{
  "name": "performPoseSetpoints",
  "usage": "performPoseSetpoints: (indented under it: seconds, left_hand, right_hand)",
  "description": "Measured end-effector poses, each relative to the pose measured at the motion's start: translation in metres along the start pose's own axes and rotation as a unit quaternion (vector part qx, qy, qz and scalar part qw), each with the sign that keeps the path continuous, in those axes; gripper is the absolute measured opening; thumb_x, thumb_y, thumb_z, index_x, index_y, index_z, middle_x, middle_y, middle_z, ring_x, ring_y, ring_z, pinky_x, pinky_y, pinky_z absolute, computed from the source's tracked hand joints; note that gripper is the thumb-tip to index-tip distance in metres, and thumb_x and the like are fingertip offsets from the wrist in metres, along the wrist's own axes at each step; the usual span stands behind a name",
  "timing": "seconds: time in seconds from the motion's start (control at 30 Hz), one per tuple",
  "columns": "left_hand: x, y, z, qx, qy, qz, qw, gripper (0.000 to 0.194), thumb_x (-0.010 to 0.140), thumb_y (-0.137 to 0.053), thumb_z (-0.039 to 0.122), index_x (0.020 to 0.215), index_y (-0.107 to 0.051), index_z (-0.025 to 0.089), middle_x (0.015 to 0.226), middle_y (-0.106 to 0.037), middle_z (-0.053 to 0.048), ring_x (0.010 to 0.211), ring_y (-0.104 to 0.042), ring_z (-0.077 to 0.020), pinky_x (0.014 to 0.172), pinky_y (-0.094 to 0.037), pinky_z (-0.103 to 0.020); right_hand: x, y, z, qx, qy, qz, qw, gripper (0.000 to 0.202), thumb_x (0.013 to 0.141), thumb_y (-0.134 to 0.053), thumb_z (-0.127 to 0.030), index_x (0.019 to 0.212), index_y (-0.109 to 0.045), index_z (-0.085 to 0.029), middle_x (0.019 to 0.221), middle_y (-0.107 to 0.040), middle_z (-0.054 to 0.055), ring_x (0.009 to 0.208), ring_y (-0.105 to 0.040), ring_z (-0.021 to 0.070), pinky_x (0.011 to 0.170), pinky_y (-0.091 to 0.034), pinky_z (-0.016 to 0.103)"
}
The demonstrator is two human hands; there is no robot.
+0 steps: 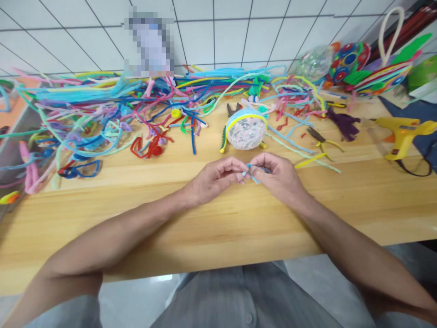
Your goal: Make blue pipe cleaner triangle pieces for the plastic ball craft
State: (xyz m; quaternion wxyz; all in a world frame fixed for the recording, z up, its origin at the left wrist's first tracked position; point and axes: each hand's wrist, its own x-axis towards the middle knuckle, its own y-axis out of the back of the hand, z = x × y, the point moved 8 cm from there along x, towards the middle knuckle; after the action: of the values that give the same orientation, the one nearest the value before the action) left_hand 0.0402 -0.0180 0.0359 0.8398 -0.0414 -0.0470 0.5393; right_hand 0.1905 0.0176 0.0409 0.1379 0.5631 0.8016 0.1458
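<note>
Near the middle of the wooden table, my left hand (221,178) and my right hand (275,175) meet at the fingertips. Both are closed in a pinch on a small blue pipe cleaner piece (253,173), partly hidden by the fingers. Just beyond them sits a round craft piece (246,132) with a whitish, mottled face, a yellow and light-blue rim and green-and-yellow legs. Right of my right hand lies a yellow pipe cleaner (310,160).
A pile of colourful pipe cleaners (92,93) runs along the tiled wall. On the right are yellow-handled pliers (321,140), a purple bundle (342,124) and a yellow glue gun (404,135). A grey bin (32,119) stands at the left.
</note>
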Motion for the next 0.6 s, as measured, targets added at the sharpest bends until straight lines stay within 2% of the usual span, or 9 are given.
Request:
performPoseSetpoints:
  seconds: [0.17, 0.33, 0.47, 0.6]
  left_hand:
    - [-0.0005, 0.0035, -0.0005, 0.091, -0.007, 0.009, 0.996, 0.027, 0.098, -0.07, 0.042, 0.1, -0.073, 0.016, 0.089, -0.073, -0.004, 0.085, -0.066, -0.015, 0.085, -0.052, -0.027]
    - [-0.0002, 0.0017, -0.0007, 0.067, -0.023, -0.008, 0.997, 0.029, 0.099, -0.068, 0.044, 0.11, -0.073, 0.017, 0.096, -0.075, -0.006, 0.088, -0.069, -0.0157, 0.086, -0.054, -0.028]
    - [0.0011, 0.0049, 0.001, 0.085, -0.023, 0.015, 0.996, 0.029, 0.094, -0.074, 0.045, 0.101, -0.074, 0.017, 0.09, -0.074, -0.005, 0.084, -0.067, -0.0155, 0.083, -0.053, -0.028]
    - [0.002, 0.0084, -0.0011, 0.093, -0.014, 0.044, 0.995, 0.03, 0.09, -0.078, 0.046, 0.092, -0.074, 0.016, 0.088, -0.074, -0.004, 0.083, -0.065, -0.0151, 0.082, -0.052, -0.027]
  right_hand:
    - [-0.0002, -0.0015, -0.0011, 0.01, 0.001, -0.01, 1.0, 0.01, 0.076, -0.067, -0.029, 0.078, -0.07, -0.02, 0.067, -0.069, -0.001, 0.059, -0.054, 0.0123, 0.055, -0.04, 0.026]
    - [0.0017, -0.0018, 0.0003, 0.053, -0.013, -0.025, 0.998, 0.009, 0.076, -0.068, -0.028, 0.078, -0.069, -0.02, 0.066, -0.069, -0.001, 0.057, -0.056, 0.0126, 0.054, -0.042, 0.025]
    - [0.0018, -0.0059, 0.0017, 0.065, -0.017, -0.047, 0.997, 0.011, 0.077, -0.069, -0.031, 0.078, -0.069, -0.02, 0.066, -0.07, -0.001, 0.056, -0.057, 0.0127, 0.053, -0.043, 0.025]
    - [-0.0015, -0.0081, 0.0004, 0.035, 0.0, -0.031, 0.999, 0.013, 0.077, -0.069, -0.033, 0.078, -0.069, -0.02, 0.067, -0.069, -0.001, 0.058, -0.056, 0.0127, 0.054, -0.041, 0.026]
